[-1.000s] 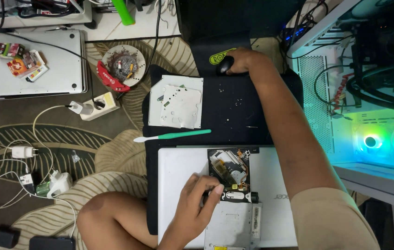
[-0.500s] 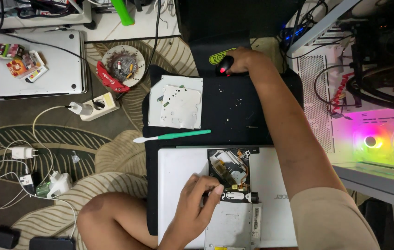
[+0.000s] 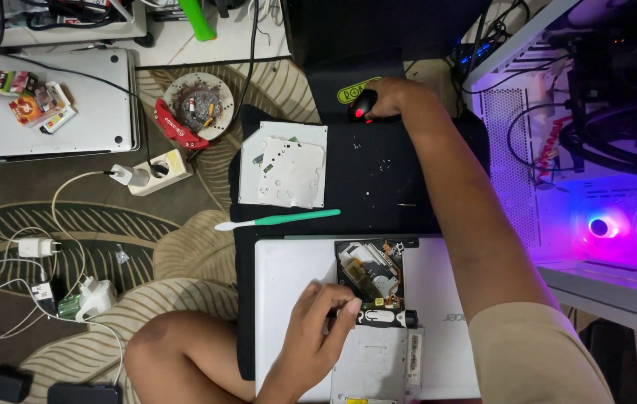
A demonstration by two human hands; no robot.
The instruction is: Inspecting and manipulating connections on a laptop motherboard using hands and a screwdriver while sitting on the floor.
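L hand (image 3: 323, 322) on optical drive (image 3: 373, 299); R hand (image 3: 393, 97) on mouse (image 3: 362, 106); spudger (image 3: 277, 220) between.

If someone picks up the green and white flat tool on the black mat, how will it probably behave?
The green and white tool looks thin and plastic, so probably light and slightly bendy. It lies flat on the black mat, so it should slide, not roll.

Gone from green through pink to purple-blue: the glow of the computer case fans (image 3: 632, 228), right of the black mat (image 3: 378, 172). Nothing else visibly shifted beside that mat.
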